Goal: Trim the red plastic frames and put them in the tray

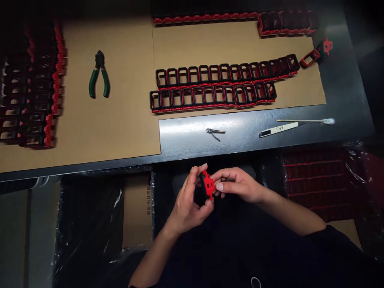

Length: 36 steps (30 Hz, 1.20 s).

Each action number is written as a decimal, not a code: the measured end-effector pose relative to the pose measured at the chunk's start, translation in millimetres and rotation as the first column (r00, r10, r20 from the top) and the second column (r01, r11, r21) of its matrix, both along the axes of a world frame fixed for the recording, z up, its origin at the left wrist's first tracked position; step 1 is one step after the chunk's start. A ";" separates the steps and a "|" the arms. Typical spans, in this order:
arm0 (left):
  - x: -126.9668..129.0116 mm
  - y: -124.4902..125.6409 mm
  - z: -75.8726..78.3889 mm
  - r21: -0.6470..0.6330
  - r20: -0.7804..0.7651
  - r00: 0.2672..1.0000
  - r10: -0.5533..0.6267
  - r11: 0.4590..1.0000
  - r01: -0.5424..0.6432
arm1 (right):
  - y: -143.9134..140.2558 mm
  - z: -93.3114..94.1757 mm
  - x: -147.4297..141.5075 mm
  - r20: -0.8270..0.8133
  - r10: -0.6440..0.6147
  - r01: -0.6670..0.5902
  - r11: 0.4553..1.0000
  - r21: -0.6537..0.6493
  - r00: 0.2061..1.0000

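Observation:
In front of my body, off the table's near edge, my left hand [192, 198] grips a small red and black plastic part [209, 185] between thumb and fingers. The part's red face, with small square holes, is turned toward my right hand [238, 186]. My right thumb and forefinger are pinched at that face's right side; what lies between their tips is partly hidden. Beyond my hands, dark metal tweezers or a similar small tool [215, 132] lie on the bare metal. Two rows of black-framed red parts [204, 96] stand behind it on cardboard.
Green-handled cutting pliers [99, 76] rest on the cardboard [126, 120]. A labelled white-handled knife [279, 130] and a cotton-tipped stick [303, 120] lie at right. More parts are stacked at left [49, 128] and back right [285, 24]. Plastic-lined boxes [90, 220] flank my body.

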<state>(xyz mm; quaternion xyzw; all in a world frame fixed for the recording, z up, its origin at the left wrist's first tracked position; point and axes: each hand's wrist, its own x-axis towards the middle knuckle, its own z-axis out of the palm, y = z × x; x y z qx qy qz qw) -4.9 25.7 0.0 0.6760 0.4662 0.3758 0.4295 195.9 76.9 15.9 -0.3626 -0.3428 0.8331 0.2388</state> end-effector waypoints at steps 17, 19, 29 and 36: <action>-6.8 13.2 10.4 -0.279 0.221 0.975 -0.029 0.956 0.091 | -6.8 -13.0 2.1 -0.082 -0.107 0.104 0.994 -0.045 0.991; -7.0 15.3 9.1 -0.334 0.235 0.972 -0.003 0.939 0.084 | -7.0 -8.6 2.4 -0.041 -0.123 0.126 0.990 0.062 0.992; -9.0 16.2 12.1 -0.428 0.160 0.985 0.066 0.904 0.009 | -2.3 -4.6 2.7 0.175 -0.129 -0.024 0.735 0.677 0.976; -2.4 14.5 21.9 -0.453 0.097 0.988 0.118 0.889 -0.062 | -3.1 -11.9 3.5 0.155 -0.193 -0.030 0.531 0.847 0.969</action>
